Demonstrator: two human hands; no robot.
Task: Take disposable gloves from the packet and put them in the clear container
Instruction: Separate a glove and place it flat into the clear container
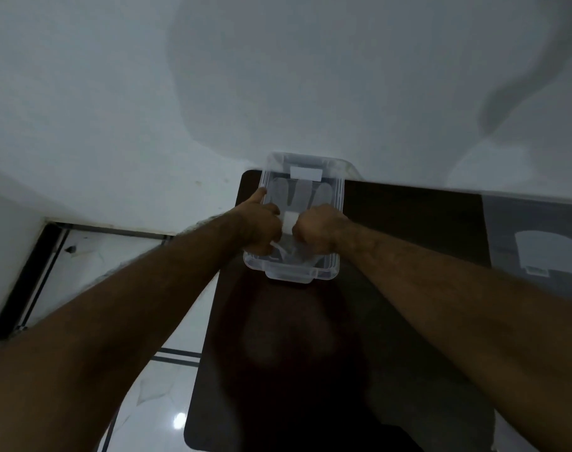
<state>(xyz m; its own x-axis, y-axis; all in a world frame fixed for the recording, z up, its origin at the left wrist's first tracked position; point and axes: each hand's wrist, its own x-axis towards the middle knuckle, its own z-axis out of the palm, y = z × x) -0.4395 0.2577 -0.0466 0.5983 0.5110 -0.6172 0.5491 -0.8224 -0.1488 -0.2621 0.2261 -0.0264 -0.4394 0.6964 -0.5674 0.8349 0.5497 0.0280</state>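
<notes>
Both fists, left hand (pixel 261 223) and right hand (pixel 317 228), are curled inside the clear container (pixel 338 190) at the dark table's (pixel 408 223) far edge, seemingly gripping something pale.

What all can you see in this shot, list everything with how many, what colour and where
clear container: one, transparent plastic, far end of the table, against the wall
white piece: one, white, over the container between the two hands; cannot tell what it is
table: one, dark brown, centre of view
wall: one, white, behind the table
floor: one, glossy white tiles with dark lines, lower left
left hand: one, closed, over the container's left side
right hand: one, closed, over the container's right side
</notes>
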